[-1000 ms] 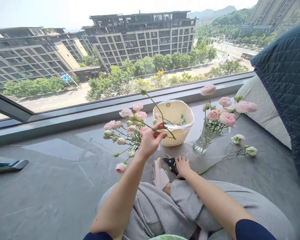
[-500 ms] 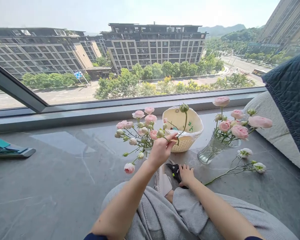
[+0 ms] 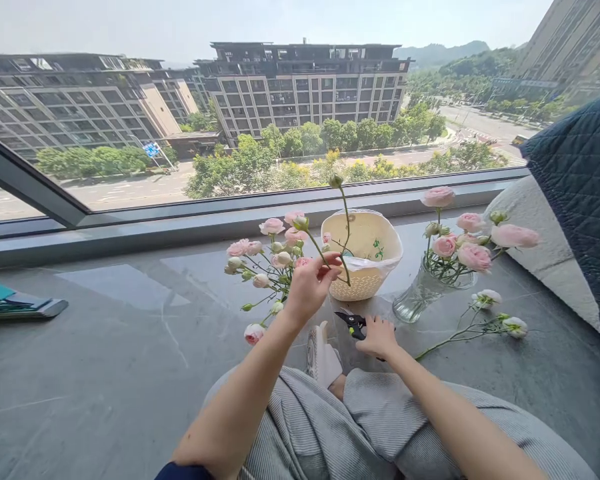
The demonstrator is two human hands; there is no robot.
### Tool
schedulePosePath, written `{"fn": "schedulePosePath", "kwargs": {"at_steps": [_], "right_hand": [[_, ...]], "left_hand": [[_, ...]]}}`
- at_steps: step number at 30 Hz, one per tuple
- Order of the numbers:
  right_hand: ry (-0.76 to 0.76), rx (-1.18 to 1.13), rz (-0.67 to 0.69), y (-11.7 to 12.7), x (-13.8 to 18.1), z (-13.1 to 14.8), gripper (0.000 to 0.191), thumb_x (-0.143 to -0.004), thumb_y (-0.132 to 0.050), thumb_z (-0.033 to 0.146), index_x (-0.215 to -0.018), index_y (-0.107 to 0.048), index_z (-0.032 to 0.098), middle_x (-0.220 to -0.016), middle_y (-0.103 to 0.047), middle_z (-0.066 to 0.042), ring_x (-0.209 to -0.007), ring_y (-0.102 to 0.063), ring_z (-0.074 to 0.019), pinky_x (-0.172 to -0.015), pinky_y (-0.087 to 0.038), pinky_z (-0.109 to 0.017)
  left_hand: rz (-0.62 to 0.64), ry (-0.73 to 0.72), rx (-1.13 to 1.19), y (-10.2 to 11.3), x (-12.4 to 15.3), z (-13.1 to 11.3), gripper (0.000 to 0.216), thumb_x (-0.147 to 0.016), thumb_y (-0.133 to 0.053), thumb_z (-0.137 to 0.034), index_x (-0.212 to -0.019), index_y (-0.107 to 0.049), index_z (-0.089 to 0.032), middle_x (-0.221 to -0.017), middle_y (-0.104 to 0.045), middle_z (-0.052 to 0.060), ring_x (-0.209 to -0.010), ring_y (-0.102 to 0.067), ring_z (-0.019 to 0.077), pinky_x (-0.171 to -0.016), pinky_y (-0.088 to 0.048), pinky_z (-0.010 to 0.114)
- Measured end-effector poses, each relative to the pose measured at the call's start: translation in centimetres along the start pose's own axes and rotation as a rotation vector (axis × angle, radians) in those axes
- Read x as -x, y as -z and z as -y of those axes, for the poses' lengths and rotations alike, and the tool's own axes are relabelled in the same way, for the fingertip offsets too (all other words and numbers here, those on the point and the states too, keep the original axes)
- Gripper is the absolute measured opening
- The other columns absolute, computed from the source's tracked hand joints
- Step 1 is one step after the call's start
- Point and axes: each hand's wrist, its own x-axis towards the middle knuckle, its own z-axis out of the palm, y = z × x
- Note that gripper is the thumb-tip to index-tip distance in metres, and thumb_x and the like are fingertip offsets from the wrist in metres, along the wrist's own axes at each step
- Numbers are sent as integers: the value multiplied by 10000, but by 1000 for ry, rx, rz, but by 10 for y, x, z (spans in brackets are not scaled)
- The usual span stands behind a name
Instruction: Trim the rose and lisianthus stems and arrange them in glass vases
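Between the fingertips of my left hand (image 3: 310, 287) is a green flower stem (image 3: 347, 227) with two closed buds, one rising high and one leaning left. It is held up in front of the cream basket (image 3: 360, 287). My right hand (image 3: 379, 337) is closed around the handles of black pruning shears (image 3: 351, 321), low near the floor, blades pointing left. Pink flowers (image 3: 273, 227) stand in a vase partly hidden behind my left forearm. More pink flowers (image 3: 475, 257) lean out of a clear glass vase (image 3: 413, 300) on the right.
A cut stem with white blooms (image 3: 515, 327) lies on the grey floor (image 3: 130, 373) at the right. A dark quilted cloth (image 3: 580, 187) drapes over a white padded thing at the right edge. A teal object (image 3: 10, 300) lies far left. The window frame (image 3: 205, 213) runs behind.
My left hand has shifted slightly left and up, turning the stem so both buds show clear of the basket. My right hand has closed on the shears and lifted them slightly.
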Motion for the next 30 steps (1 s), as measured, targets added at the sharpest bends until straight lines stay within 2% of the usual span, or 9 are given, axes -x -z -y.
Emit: {"fn": "schedulePosePath", "kwargs": {"at_steps": [3,6,8,10,14,19,24,30], "right_hand": [[55,-388,145,64,21,-8,572,-624,-555,334,-1160,-541,136,-1024,-598,-114,-912,-557,-262,-753,-404,-343],[274,-753,316,123,46,-24,434,-638,-497,272,-1049,-589,168,-845,-601,-23,-778,-535,-171,-661,-383,-266],[389,-886,395,150,60,-35,383,-628,-537,252,-995,-613,170,-834,-598,-10,-779,-530,-154,-659,-385,-248],[437,-1013,413,166,70,-43,326,-670,-586,302,-961,-622,159,-822,-606,-20,-778,-542,-154,-657,-399,-245],[478,-1307,340,176,73,-45,337,-735,-611,448,-877,-620,142,-778,-622,-43,-716,-577,-158,-620,-437,-255],[410,-1491,250,183,61,-35,333,-671,-667,446,-783,-625,136,-721,-627,-34,-608,-589,-134,-563,-463,-239],[358,-1540,249,190,56,-31,329,-624,-681,435,-728,-631,126,-664,-634,-46,-570,-588,-133,-520,-467,-231],[340,-1532,209,189,50,-25,314,-608,-679,425,-687,-598,132,-603,-606,-28,-512,-566,-117,-471,-437,-216]], "left_hand": [[-27,47,88,6,-21,-6,319,-812,-638,-265,-1114,-622,-163,-950,-728,77,-750,-693,152,-746,-559,286],[-50,86,176,12,-51,-16,338,-771,-676,-240,-1087,-626,-132,-955,-724,96,-805,-695,172,-761,-567,312],[-76,100,222,14,-71,-25,327,-751,-689,-204,-1060,-629,-115,-929,-723,97,-800,-691,168,-760,-570,319],[-100,114,253,15,-89,-35,302,-746,-688,-162,-1037,-631,-105,-908,-721,94,-778,-685,153,-764,-571,319],[-115,146,254,8,-113,-52,239,-758,-656,-90,-997,-633,-95,-887,-712,89,-723,-675,128,-746,-572,312],[-97,194,255,-9,-126,-61,212,-752,-657,-69,-961,-636,-98,-859,-708,77,-715,-668,123,-748,-566,312],[-73,239,228,-21,-127,-66,188,-762,-654,-74,-947,-637,-104,-859,-709,76,-711,-668,120,-747,-558,305],[-65,264,178,-25,-130,-69,173,-768,-647,-67,-937,-641,-105,-856,-706,73,-686,-660,112,-724,-553,291]]}}
